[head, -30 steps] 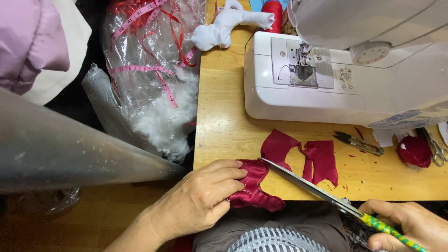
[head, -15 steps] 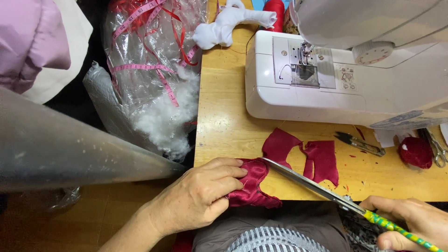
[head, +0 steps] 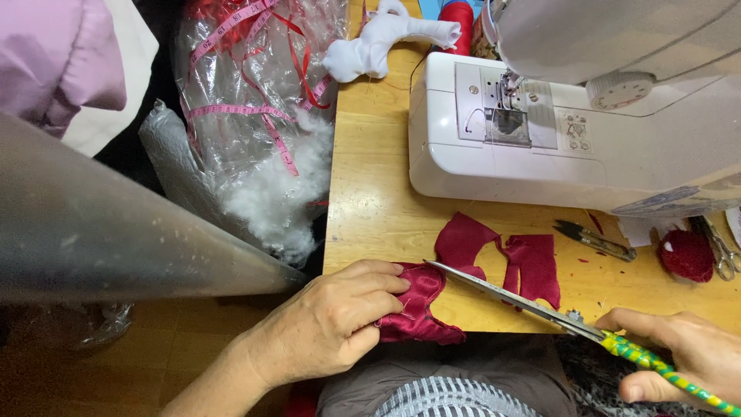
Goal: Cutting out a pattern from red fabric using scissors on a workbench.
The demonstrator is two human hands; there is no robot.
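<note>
My left hand (head: 332,320) pinches a folded piece of dark red satin fabric (head: 421,309) at the front edge of the wooden table (head: 370,201). In my right hand (head: 687,351) is a pair of scissors (head: 517,297) with green-and-yellow wrapped handles; the long blades point left, their tip touching the top of the satin piece. Two flat dark red fabric cutouts (head: 532,266) lie on the table just behind the blades.
A white sewing machine (head: 571,131) fills the back right of the table. Small thread snips (head: 594,239) and a red pincushion (head: 685,255) lie to its front right. A clear plastic bag (head: 255,116) with white stuffing and pink measuring tape stands left of the table.
The view has shifted slightly; both hands, the scissors and the satin piece stay in nearly the same place.
</note>
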